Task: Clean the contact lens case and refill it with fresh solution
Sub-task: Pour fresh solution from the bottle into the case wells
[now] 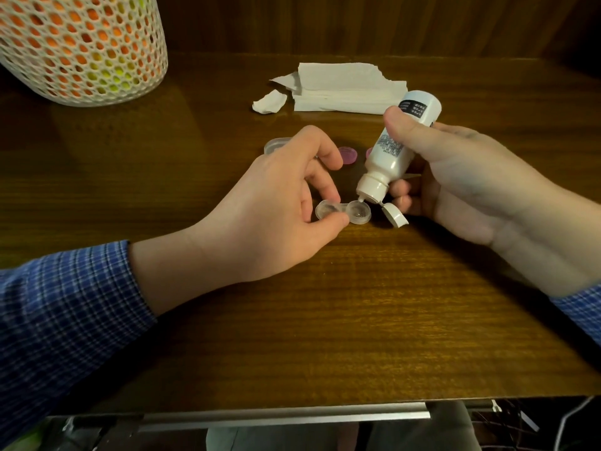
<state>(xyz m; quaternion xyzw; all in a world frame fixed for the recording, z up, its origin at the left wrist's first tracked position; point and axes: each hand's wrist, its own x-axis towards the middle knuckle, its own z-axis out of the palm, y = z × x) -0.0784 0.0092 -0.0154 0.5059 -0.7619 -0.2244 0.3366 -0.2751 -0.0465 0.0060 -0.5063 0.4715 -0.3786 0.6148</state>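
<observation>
A: Where is the contact lens case now?

B: It lies on the counter, with both wells uncovered. I take the case as my landmark. The left hand pinches it at the narrow bridge between the two wells, thumb on the near side and one finger on the far side. I think this grip is chosen so that the light case does not slide when liquid drops into it.

A: And the other hand?

B: The right hand is wrapped around the solution bottle, just right of the case. The bottle is tilted with its nozzle down, and the tip is right over the right well, maybe touching its rim; I cannot tell exactly. The flip cap hangs open beside that well.

A: Is liquid already inside?

B: The right well shows a small shine, but I cannot say how full it is. The left well looks dry to me. So my judgement is that the filling is at the first well.

A: What else is near?

B: Behind the case lie two pink lids, partly hidden by the hands, and a clear plastic piece. Further behind is a stack of tissue paper, probably for wiping. Far to the left of the case stands a mesh basket.
</observation>
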